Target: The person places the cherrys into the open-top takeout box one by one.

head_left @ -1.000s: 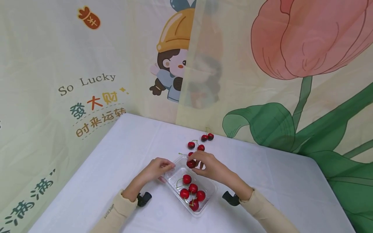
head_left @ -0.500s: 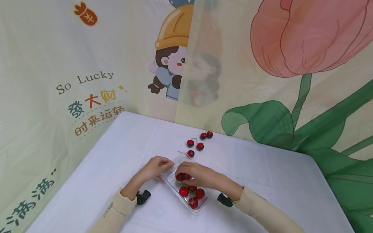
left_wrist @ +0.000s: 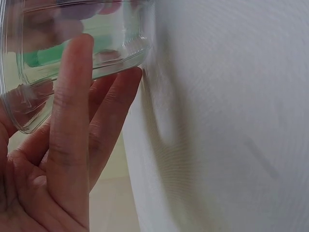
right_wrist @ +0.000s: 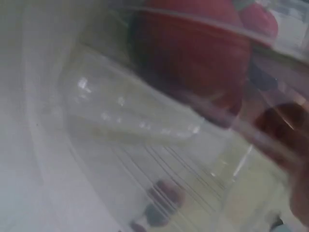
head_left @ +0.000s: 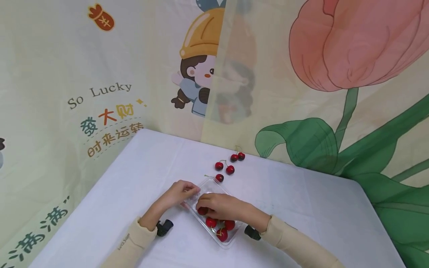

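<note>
A clear plastic container [head_left: 226, 245] sits tilted across my view on the white table. My left hand [head_left: 181, 192] grips its left rim; in the left wrist view, fingers [left_wrist: 72, 106] lie against the outside of its wall [left_wrist: 128, 63]. Over the tray's interior, my right hand [head_left: 219, 205] holds a dark red cherry [head_left: 202, 211] at its fingertips. Several cherries rest at the near end, one of them a bright red cherry [head_left: 211, 222]; the hand hides part of the pile. Through the plastic, the right wrist view shows a large blurred cherry [right_wrist: 193, 53].
Just past the far end of the container lies a single stemmed cherry [head_left: 219, 178]. Two cherries [head_left: 230, 169] lie behind it, and another pair [head_left: 234, 158] sits near the back edge of the white table [head_left: 301, 223]. A printed cloth [head_left: 161, 93] hangs behind.
My right hand has moved from the container's far end, down and toward its near left, carrying the cherry in among the others. The left hand keeps its grip in place.
</note>
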{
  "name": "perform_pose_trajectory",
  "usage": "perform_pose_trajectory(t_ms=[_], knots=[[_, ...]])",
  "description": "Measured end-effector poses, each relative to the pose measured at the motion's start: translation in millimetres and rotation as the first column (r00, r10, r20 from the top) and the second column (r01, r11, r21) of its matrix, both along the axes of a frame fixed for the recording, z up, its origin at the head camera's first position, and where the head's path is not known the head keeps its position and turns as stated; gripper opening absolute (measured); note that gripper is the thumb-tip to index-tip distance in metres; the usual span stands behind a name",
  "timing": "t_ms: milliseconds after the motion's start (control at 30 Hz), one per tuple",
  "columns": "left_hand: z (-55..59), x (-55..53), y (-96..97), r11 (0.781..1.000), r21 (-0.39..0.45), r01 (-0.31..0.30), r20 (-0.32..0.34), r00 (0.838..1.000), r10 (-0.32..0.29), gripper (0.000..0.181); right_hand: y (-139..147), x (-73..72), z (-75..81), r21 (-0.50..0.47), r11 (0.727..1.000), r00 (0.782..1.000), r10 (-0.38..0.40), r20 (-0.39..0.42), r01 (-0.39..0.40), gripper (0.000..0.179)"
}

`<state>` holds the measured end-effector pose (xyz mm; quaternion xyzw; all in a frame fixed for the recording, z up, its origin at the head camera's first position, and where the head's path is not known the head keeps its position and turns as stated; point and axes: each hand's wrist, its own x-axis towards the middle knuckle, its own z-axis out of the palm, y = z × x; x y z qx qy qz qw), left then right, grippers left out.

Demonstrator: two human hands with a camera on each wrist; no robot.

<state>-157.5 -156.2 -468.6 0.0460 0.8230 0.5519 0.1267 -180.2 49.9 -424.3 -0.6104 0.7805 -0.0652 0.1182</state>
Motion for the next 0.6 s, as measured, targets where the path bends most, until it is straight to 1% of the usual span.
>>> perform_pose_trajectory(t_ms=[267, 433, 600], knots=[[0.7, -1.1, 0.9, 1.000, 0.004, 0.016, -0.012, 1.000, -0.016, 0.030, -0.2, 2.0, -5.6, 0.054, 0.999, 0.999, -0.001, -0.054, 0.004, 0.024], [1.4, -0.7, 0.5, 1.000, -0.014, 0.011, -0.014, 1.000, -0.012, 0.030, -0.8, 2.4, -5.9, 0.050, 0.999, 0.998, -0.001, -0.057, 0.004, 0.025], [2.1, 0.6, 1.9, 1.000, -0.020, -0.006, -0.011, 1.000, 0.006, 0.029, -1.8, 1.9, -7.8, 0.051, 0.999, 0.999, -0.005, -0.041, 0.007, 0.025]])
